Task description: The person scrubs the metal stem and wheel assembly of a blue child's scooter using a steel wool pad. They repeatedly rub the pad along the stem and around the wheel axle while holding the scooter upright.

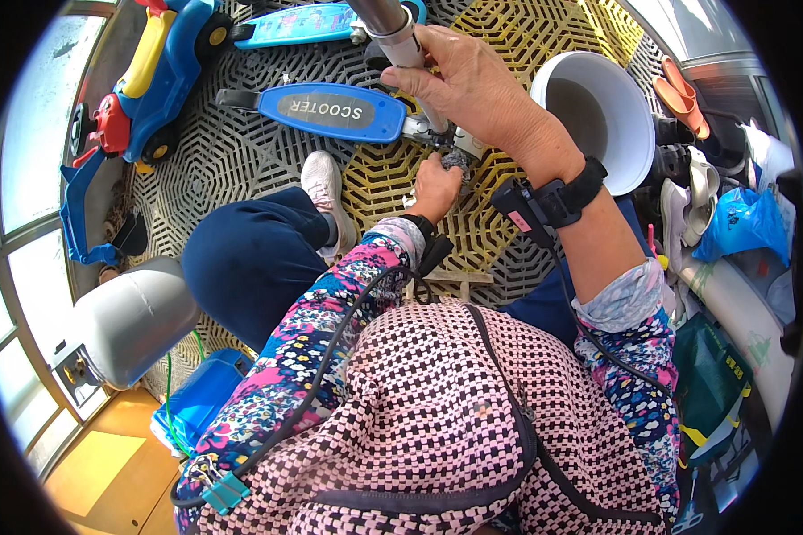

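Observation:
A blue kick scooter stands on the plastic mats, its deck (334, 112) topped by a dark grip patch that bears writing. My right hand (485, 93) is closed around its metal steering column (401, 47), thumb along the near side. Lower down, my left hand (436, 187) pinches a small grey scrubber or rag (458, 160) at the scooter's front end. The pad touches or nearly touches the white part (470, 142) by the front wheel. My fingers partly cover the pad. The handlebar lies beyond the top of the view.
A white bucket (642, 134) with murky water stands right of my right hand. Several shoes (701, 194) and bags lie farther right. Another scooter (301, 25) lies beyond. A ride-on toy (167, 80) is at left, above a grey tank (130, 321). Yellow and grey mats (241, 160) cover the floor.

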### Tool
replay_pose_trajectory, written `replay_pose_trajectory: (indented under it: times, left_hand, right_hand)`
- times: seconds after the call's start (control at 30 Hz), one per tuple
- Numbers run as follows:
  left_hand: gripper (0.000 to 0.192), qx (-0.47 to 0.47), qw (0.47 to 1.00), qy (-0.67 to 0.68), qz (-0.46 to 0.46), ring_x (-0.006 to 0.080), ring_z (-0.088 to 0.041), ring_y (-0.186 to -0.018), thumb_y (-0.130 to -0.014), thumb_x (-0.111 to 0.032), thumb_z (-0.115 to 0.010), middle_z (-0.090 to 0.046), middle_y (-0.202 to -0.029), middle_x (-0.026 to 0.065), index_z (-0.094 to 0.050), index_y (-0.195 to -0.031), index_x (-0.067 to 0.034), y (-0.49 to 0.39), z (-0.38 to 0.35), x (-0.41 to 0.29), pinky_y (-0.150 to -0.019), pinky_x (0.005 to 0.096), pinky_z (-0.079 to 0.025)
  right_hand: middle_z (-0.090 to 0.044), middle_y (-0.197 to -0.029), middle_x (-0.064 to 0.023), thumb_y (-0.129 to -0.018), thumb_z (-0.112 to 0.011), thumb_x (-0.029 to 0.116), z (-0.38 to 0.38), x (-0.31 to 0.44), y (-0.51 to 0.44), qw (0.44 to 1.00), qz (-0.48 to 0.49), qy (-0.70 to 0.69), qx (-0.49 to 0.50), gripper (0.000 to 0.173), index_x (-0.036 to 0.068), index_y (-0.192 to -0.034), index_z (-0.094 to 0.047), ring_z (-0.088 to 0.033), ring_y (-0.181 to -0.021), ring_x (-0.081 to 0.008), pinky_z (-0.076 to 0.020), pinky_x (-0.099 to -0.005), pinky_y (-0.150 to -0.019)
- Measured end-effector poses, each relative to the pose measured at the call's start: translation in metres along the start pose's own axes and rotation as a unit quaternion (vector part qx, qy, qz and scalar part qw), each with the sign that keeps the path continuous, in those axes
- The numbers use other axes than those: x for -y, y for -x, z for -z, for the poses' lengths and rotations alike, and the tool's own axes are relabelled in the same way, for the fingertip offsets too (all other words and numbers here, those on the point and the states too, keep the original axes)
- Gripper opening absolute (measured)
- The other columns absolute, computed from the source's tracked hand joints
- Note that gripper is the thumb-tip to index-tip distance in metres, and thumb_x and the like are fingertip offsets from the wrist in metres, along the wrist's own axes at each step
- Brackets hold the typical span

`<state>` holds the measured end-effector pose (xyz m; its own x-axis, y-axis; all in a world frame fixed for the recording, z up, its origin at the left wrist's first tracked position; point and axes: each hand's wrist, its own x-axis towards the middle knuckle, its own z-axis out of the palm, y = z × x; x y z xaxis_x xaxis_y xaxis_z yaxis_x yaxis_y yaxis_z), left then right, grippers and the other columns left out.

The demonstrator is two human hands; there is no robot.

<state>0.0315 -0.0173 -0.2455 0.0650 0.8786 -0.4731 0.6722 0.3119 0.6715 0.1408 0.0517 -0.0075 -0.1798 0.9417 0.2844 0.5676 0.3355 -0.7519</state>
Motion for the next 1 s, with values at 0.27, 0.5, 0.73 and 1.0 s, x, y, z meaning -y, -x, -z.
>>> replay_pose_trajectory:
  times: [0.27,0.5,0.73,1.0]
  left_hand:
    - [0.057,-0.106,0.974,0.194,0.057,0.0283,-0.064,-0.098,-0.086,-0.035,-0.072,-0.067,-0.11,0.0196,-0.056,-0.123,0.004,-0.027,0.016,0.02,-0.089,0.0392,-0.049]
    - [0.049,-0.1,0.967,0.221,0.074,0.0341,-0.067,-0.094,-0.083,-0.024,-0.075,-0.068,-0.11,0.0217,-0.055,-0.12,0.0,-0.051,0.005,0.031,-0.086,0.0441,-0.052]
    - [0.033,0.002,0.844,0.507,0.173,0.0241,-0.067,-0.079,-0.087,-0.012,-0.069,-0.064,-0.101,0.0136,-0.052,-0.113,-0.001,-0.056,0.014,0.027,-0.062,0.0396,-0.057]
    - [0.059,-0.151,0.973,0.17,0.037,0.0367,-0.067,-0.098,-0.074,-0.028,-0.084,-0.068,-0.106,0.0227,-0.053,-0.113,0.005,-0.054,0.01,0.023,-0.091,0.0435,-0.051]
  right_hand:
    - [-0.061,-0.084,-0.0106,-0.094,-0.068,0.044,-0.004,0.006,0.002,1.0,-0.006,-0.001,0.002,0.037,0.007,-0.097,-0.062,-0.064,-0.078,-0.0296,-0.0507,-0.043,-0.072]
    - [-0.061,-0.088,-0.0091,-0.095,-0.067,0.044,-0.013,0.018,0.005,1.0,-0.007,0.015,-0.002,0.035,0.01,-0.097,-0.061,-0.065,-0.081,-0.0298,-0.0523,-0.0429,-0.074]
    - [-0.061,-0.089,-0.0084,-0.094,-0.068,0.044,-0.015,0.018,0.0,1.0,-0.004,0.01,-0.003,0.034,0.011,-0.097,-0.061,-0.066,-0.082,-0.0301,-0.0525,-0.0436,-0.073]
    - [-0.062,-0.089,-0.0092,-0.093,-0.068,0.046,-0.021,0.02,-0.006,1.0,0.001,0.011,-0.011,0.036,0.011,-0.1,-0.062,-0.066,-0.082,-0.03,-0.0535,-0.0435,-0.074]
